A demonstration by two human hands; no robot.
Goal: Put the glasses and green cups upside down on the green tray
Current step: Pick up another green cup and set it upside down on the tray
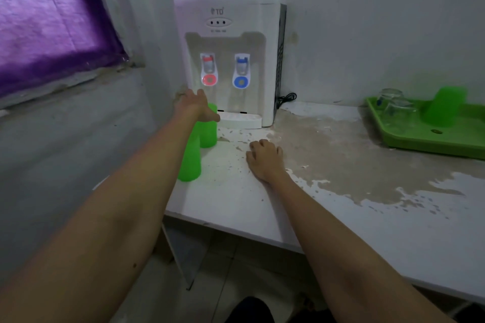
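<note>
- The left hand, fingers spread and empty, is held just above the far green cup; a near green cup stands beside it.
- The right hand is rested flat, empty, on the worn white table.
- One green cup and glasses are seen on the green tray, well apart, past the water dispenser.

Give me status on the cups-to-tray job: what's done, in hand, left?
Done: two glasses and one green cup sit upside down on the green tray. In hand: nothing gripped yet; the left hand is open, reaching over the far green cup by the dispenser; the right hand rests flat on the counter. Left: that cup and the near green cup.
</note>
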